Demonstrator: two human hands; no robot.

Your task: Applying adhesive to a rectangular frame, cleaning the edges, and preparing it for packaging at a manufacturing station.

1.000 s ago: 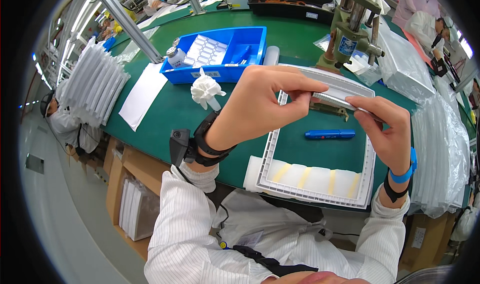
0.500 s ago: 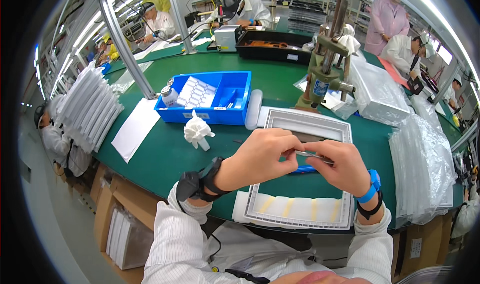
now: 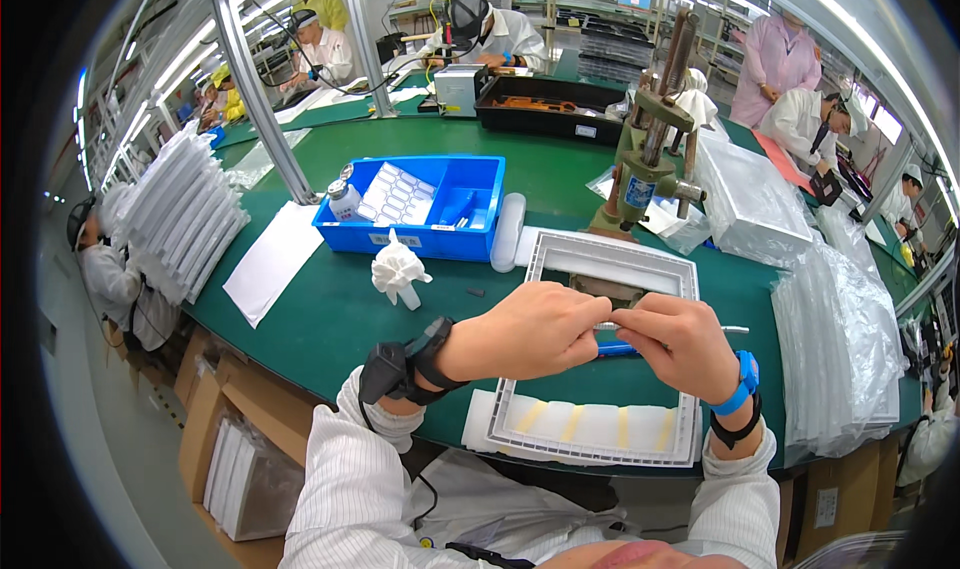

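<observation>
Above a pale grey rectangular frame (image 3: 690, 414), my left hand (image 3: 540, 331) and my right hand (image 3: 680, 344) meet fingertip to fingertip, both pinched closed. Between them runs a thin whitish strip (image 3: 735, 329); one end sticks out past my right hand, and the fingers hide most of it. A blue pen-like tool (image 3: 613, 349) lies on the table below my hands, inside the frame's opening. White foam with yellow stripes (image 3: 595, 425) shows through the frame's near part.
Left of the frame stand a crumpled white bundle (image 3: 398, 266) and a blue bin (image 3: 415, 241) with a bottle and label sheets. Behind the frame is a green hand press (image 3: 638, 184). Plastic-wrapped stacks (image 3: 835, 339) line the right; white stacked sheets (image 3: 180, 219) stand left.
Both hands have dropped slightly and turned, and the strip's end now shows to the right of my right hand. The view has shifted a little.
</observation>
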